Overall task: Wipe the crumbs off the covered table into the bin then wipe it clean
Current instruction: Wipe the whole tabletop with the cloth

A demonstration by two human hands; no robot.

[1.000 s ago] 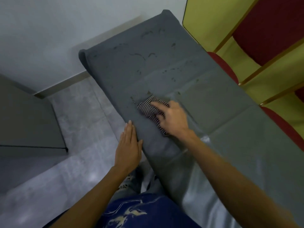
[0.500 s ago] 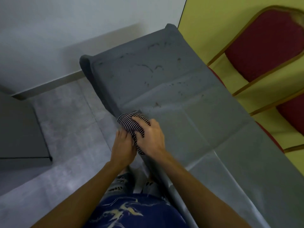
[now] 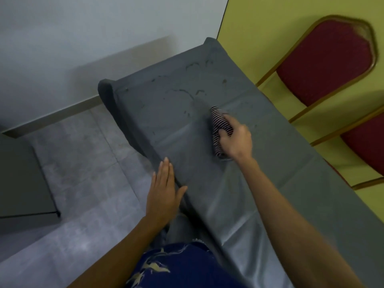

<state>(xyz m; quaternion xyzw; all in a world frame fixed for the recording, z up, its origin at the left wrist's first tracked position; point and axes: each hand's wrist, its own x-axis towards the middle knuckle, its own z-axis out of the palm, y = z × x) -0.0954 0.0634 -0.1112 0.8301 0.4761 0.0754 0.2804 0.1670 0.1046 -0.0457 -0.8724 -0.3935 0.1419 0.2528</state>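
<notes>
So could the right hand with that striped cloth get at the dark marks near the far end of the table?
Probably yes. The right hand holds the striped cloth on the grey table cover, just short of the dark marks. Nothing stands between them, and the arm looks to have some stretch left.

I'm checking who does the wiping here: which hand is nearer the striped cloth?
Right. The right hand grips the striped cloth on top of the covered table. The left hand is apart from it, held flat and open at the table's near edge.
</notes>
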